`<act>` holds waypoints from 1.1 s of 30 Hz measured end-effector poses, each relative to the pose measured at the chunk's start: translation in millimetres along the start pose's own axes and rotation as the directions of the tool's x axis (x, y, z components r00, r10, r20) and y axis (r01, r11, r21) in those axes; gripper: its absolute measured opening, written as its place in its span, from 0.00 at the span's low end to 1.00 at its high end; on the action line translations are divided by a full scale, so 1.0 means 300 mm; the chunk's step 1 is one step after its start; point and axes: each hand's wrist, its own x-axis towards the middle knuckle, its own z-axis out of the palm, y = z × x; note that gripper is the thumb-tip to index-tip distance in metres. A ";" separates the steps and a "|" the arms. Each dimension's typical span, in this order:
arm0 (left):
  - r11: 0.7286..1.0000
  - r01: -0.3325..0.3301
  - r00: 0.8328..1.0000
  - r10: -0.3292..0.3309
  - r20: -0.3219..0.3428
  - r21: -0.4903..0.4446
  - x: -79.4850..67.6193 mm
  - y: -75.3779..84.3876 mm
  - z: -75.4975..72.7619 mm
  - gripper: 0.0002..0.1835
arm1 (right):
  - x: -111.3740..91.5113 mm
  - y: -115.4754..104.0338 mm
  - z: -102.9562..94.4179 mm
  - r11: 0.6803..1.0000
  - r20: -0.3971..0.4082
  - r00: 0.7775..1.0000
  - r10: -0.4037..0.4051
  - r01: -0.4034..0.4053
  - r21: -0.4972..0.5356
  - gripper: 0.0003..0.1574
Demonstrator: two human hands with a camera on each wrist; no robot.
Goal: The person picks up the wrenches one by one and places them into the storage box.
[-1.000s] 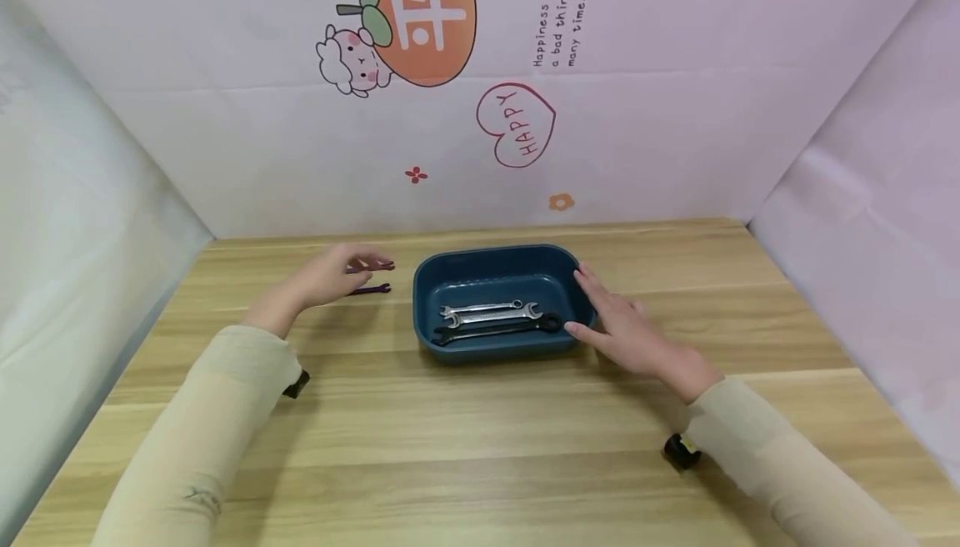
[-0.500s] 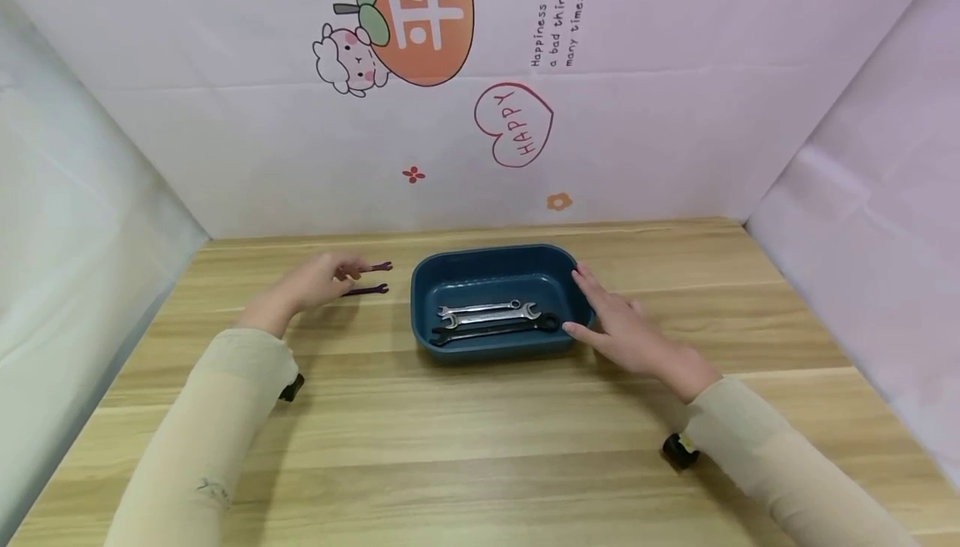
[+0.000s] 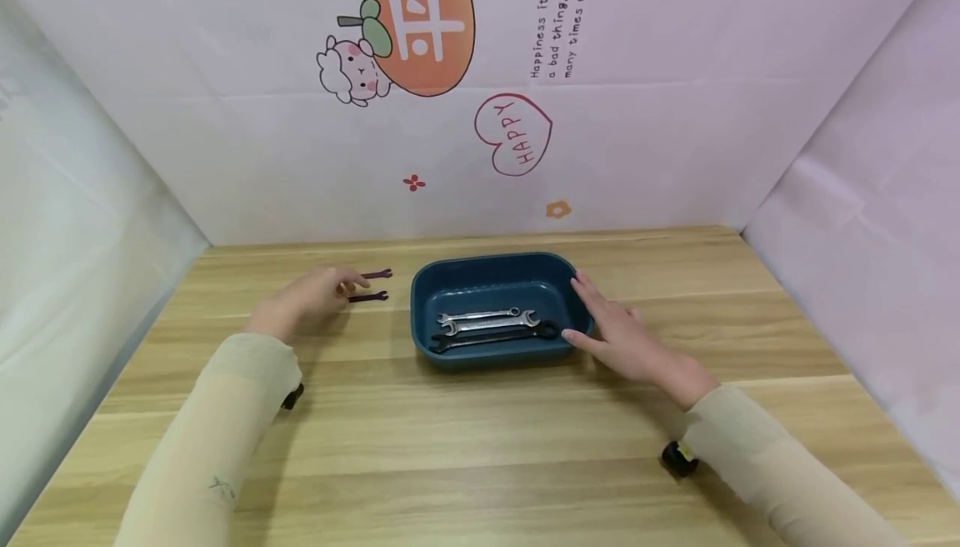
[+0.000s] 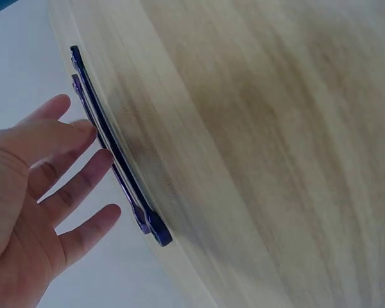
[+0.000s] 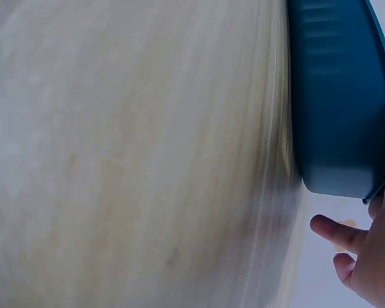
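Two purple wrenches lie side by side on the table, left of the box: a farther wrench (image 3: 378,273) and a nearer wrench (image 3: 370,297). My left hand (image 3: 317,290) is over their left ends, partly hiding them. In the left wrist view its fingers are spread and relaxed, with thumb and fingertips right at the wrenches (image 4: 119,157). My right hand (image 3: 626,345) rests with straight fingers at the right rim of a blue box (image 3: 495,358). Inside lie a small silver wrench (image 3: 480,314), a larger silver wrench (image 3: 489,325) and a black wrench (image 3: 491,336).
A wooden table (image 3: 465,464) carries everything. Behind it stands a white printed backdrop (image 3: 637,147), with white side walls at left and right. Each wrist bears a small black camera, such as the right one (image 3: 678,459).
My left hand has drawn slightly left and lowered toward the purple wrenches, uncovering more of them. The right hand stays at the box rim. The head view has tilted up a little.
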 end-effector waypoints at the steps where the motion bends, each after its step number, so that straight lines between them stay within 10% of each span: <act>1: 1.000 0.004 1.000 -0.004 0.003 0.002 -0.001 -0.004 0.002 0.25 | -0.001 -0.001 0.001 1.000 0.002 1.000 0.000 0.000 -0.002 0.54; 33: 0.999 -0.034 0.999 0.034 0.007 0.023 0.009 -0.047 0.024 0.32 | -0.001 -0.006 0.002 1.000 -0.003 1.000 0.011 -0.011 -0.006 0.54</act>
